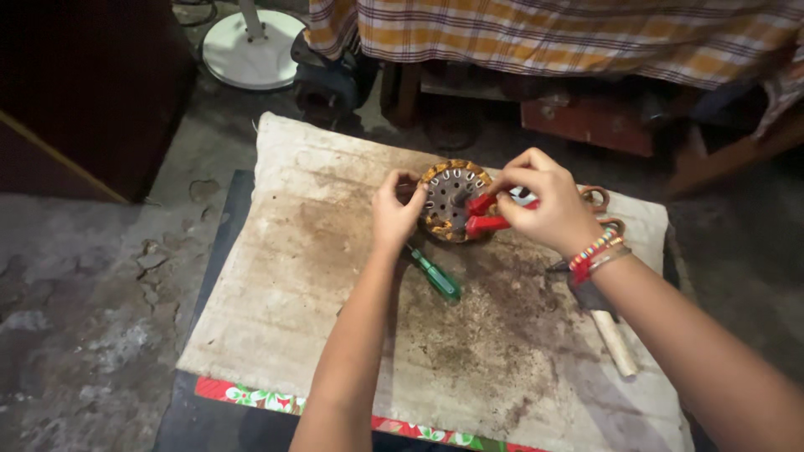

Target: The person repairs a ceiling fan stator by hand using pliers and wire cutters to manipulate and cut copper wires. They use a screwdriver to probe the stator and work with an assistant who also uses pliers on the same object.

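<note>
The desk [335, 335] is a low surface covered with a stained, off-white sheet; a floral red strip shows along its near edge. It stands on a cracked concrete floor [84, 285]. Beyond it hangs a checked yellow-and-white cloth [544, 33], and a round white base [251, 50] sits on the floor at the upper left.

The round motor stator [450, 201], a perforated metal disc ringed with copper-coloured windings, stands tilted on edge near the far middle of the desk. The left hand [395, 213] grips its left rim; the fingers are curled closed around the edge, with the thumb on the near face.

The right hand [548, 205] is just to the right of the stator. Its fingers are closed around the red-handled pliers [486, 213], whose nose points left and meets the centre of the disc. A beaded bracelet sits on the right wrist.

A wooden-handled tool [615, 339] lies on the desk partly under the right forearm. A green-handled screwdriver [435, 276] lies on the desk just below the stator, between the two forearms, apart from both hands. Copper-coloured wire loops [596, 199] lie behind the right hand.
</note>
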